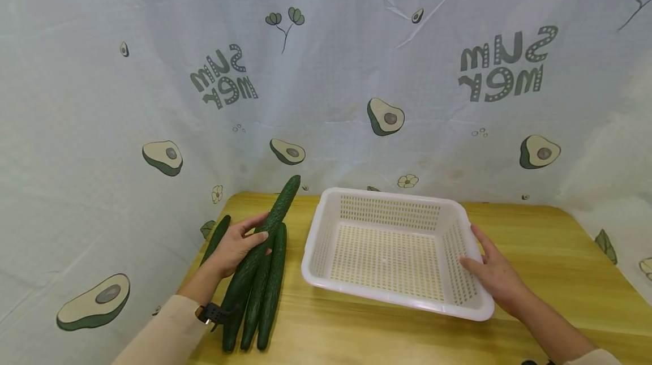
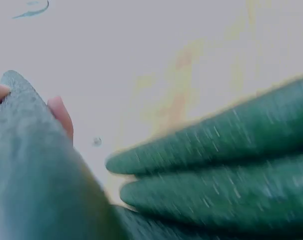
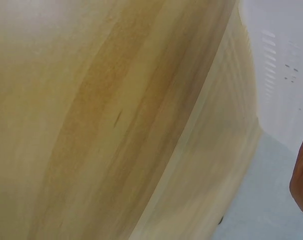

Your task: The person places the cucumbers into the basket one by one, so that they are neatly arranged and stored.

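In the head view my left hand grips a long dark green cucumber, its far end tilted up above the table. Beneath and beside it lie more cucumbers, lengthwise on the table; another cucumber shows left of the hand, partly hidden. The left wrist view has the held cucumber close up, with fingertips around it. My right hand holds the right rim of a white perforated plastic basket, thumb inside the wall. No cucumber is in the basket.
The wooden table has rounded far corners. Behind it and along the sides hangs a pale curtain printed with avocados and lettering. A dark watch-like band is on the left wrist.
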Motion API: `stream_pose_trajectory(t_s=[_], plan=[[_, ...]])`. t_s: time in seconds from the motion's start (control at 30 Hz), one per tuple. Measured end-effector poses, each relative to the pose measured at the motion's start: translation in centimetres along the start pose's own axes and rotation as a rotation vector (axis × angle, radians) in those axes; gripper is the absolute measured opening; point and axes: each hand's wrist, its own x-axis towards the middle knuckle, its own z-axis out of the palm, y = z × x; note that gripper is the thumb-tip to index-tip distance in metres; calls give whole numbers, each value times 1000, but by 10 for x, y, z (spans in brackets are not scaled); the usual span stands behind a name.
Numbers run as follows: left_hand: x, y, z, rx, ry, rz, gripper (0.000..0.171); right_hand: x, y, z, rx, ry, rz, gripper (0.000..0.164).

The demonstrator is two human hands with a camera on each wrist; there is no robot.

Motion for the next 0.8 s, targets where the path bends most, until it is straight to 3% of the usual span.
stream_pose_trajectory(t_s=[0.17,0.27,0.47,0.8], plan=[[8,17,18,99,-4,-9,69,-5,1,0,-18,3,16,88],[14,30,30,187,-49,4,73,-9,2,0,-26,0,13,88],[28,52,58,466,-171,93,67,-17,2,1,-42,0,0,89],[50,81,107,759,-344,246,54,-26,1,6,-7,-16,36,90]])
